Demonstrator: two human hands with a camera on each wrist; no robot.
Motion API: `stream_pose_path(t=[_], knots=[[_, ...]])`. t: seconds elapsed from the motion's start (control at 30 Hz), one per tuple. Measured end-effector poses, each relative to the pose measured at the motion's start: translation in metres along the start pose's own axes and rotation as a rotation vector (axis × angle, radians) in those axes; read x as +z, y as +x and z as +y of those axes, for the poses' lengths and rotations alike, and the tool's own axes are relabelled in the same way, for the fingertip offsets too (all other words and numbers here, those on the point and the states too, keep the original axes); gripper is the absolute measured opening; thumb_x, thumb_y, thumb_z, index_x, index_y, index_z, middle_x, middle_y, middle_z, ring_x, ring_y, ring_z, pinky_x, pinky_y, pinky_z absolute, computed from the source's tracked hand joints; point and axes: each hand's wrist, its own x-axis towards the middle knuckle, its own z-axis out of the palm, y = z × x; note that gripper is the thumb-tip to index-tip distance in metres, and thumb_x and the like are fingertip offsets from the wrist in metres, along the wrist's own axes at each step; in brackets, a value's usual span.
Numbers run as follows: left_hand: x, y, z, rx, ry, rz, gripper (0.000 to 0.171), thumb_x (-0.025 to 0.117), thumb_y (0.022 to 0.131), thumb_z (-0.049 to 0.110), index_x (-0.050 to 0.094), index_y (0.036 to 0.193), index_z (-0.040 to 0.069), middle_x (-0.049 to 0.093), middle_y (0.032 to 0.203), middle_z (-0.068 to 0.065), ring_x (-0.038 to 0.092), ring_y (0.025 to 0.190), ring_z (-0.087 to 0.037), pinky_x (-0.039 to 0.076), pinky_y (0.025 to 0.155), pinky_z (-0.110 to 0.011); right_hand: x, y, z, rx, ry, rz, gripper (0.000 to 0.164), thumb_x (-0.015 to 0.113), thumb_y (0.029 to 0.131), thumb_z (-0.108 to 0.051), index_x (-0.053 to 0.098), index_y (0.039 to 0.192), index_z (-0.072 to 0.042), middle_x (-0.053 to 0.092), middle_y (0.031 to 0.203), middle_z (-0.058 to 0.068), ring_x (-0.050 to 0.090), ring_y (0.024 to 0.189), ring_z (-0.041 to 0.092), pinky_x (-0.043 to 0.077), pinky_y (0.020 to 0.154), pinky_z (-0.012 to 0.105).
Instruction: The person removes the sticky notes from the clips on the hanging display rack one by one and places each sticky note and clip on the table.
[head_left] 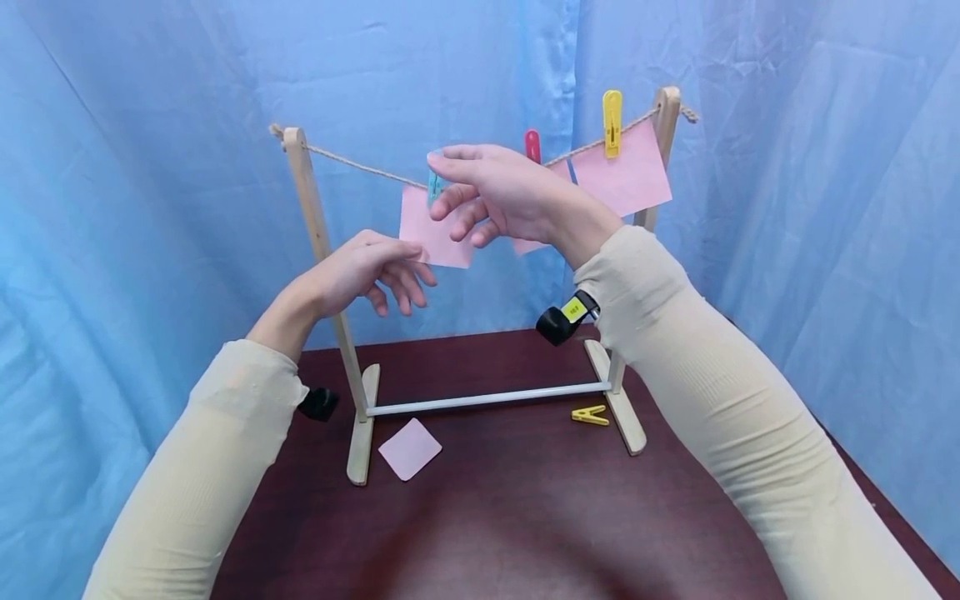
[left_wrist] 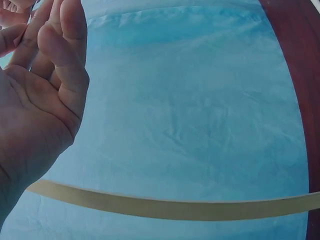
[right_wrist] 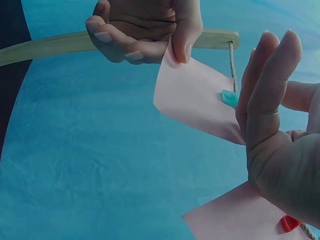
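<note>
A pink paper (head_left: 416,221) hangs from the rope under a teal clothespin (head_left: 433,190). My left hand (head_left: 367,271) pinches its lower left corner between thumb and fingers, as the right wrist view shows. In front of the clothespin is my right hand (head_left: 517,187), its fingers loosely spread and its thumb near the clip's top. The right wrist view has the clothespin (right_wrist: 229,98) beside the right fingers, which partly hide it; contact is unclear. Further right along the rope, a red clothespin (head_left: 532,146) and a yellow clothespin (head_left: 612,125) hold more pink papers, partly covered by my right hand.
A wooden stand with a left post (head_left: 311,200) and a white crossbar (head_left: 487,398) carries the rope. On the dark table (head_left: 495,517) lie a loose pink paper (head_left: 410,450) and another yellow clothespin (head_left: 590,415). Blue cloth (head_left: 375,75) surrounds the table.
</note>
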Motion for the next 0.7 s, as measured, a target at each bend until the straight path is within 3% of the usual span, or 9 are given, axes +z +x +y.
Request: stream_pose_path(t=[0.3,0.7], knots=[[0.0002,0.0007,-0.0025,0.035,-0.047,-0.029,0.045,0.047,0.104,0.037,0.076,0.097,0.003,0.073,0.083,-0.014,0.068,0.07,-0.025,0.052,0.053,-0.035,-0.0022,0.0011,0.0036,-0.031,-0.017,0.014,0.052,0.052,0.106,-0.036,0.039,0.153,-0.017,0.063,0.091,0.01,0.061,0.056,0.016,0.053,0.05,0.027],[0.0007,0.0016,-0.0028,0.031,-0.059,-0.049,0.041,0.049,0.104,0.035,0.074,0.104,0.003,0.073,0.084,-0.013,0.069,0.071,-0.025,0.052,0.053,-0.034,0.0015,-0.0011,0.005,-0.027,-0.042,0.002,0.05,0.05,0.107,-0.034,0.04,0.153,-0.017,0.063,0.09,0.01,0.061,0.056,0.016,0.054,0.052,0.027]])
